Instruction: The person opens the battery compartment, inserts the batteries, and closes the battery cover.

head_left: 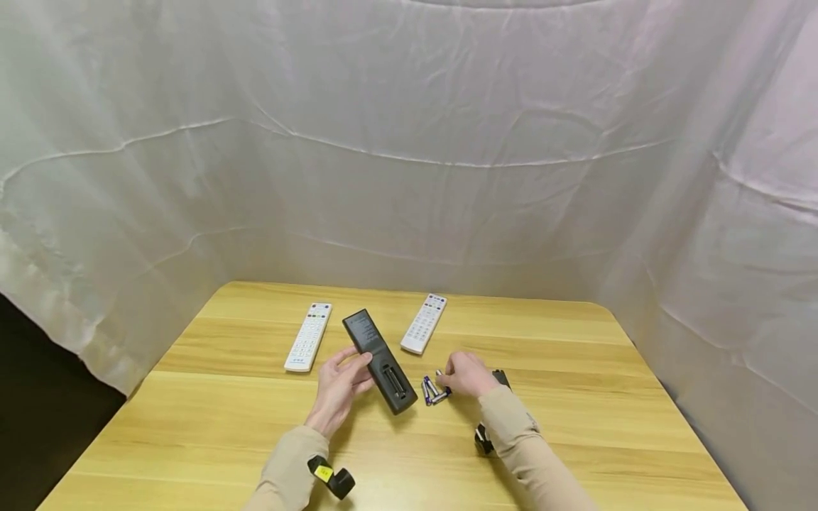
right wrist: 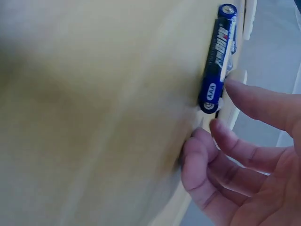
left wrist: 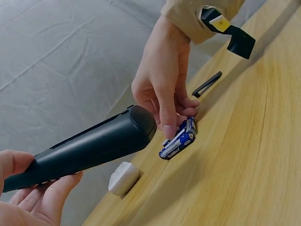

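Note:
In the head view my left hand [head_left: 336, 389] holds a black remote control [head_left: 383, 365], back side up, thumb on top and fingers beneath. Its battery compartment [head_left: 396, 381] is uncovered, showing a dark slot. Just right of the remote lies a small cluster of blue and silver AAA batteries [head_left: 434, 392] on the table. My right hand [head_left: 469, 374] reaches down to them, thumb and forefinger tips right at the cluster. Seen from the right wrist, a gap shows between thumb and forefinger beside the nearest battery [right wrist: 218, 59], the other fingers bent.
Two white remote controls lie farther back, one at left [head_left: 309, 337] and one near the middle [head_left: 424, 324]. Beyond my right hand is a small black piece [head_left: 501, 378], partly hidden by the arm. A pale curtain [head_left: 409, 199] surrounds the wooden table [head_left: 575, 426].

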`<state>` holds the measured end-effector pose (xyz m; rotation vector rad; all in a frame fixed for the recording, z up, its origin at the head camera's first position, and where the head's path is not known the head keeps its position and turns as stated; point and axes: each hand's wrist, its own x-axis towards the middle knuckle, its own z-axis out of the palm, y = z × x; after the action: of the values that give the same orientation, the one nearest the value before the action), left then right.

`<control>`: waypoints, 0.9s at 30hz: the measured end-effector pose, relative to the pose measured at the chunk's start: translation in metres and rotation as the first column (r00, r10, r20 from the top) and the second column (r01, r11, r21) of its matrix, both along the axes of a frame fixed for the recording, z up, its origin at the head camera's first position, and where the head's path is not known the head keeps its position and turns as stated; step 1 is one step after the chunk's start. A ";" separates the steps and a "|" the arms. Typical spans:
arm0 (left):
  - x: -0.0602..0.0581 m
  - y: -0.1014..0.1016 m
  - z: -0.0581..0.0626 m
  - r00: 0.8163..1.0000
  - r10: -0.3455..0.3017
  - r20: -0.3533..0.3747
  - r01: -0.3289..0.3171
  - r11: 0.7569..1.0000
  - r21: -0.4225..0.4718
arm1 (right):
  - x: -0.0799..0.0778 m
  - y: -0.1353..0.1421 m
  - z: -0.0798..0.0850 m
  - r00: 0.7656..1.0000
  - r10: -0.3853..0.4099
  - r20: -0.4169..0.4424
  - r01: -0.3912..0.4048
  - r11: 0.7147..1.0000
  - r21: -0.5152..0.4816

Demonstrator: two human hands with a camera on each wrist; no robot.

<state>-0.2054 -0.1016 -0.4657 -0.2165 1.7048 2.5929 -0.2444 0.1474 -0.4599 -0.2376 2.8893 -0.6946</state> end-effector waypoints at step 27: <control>0.001 0.006 -0.001 1.000 -0.015 0.001 0.015 1.000 0.015 | 0.006 0.006 -0.006 0.998 0.001 -0.069 -0.009 0.993 -0.118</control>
<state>-0.2049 -0.0957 -0.4666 -0.2031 1.6793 2.5937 -0.2384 0.1531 -0.4656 -0.2886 2.9142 -0.8745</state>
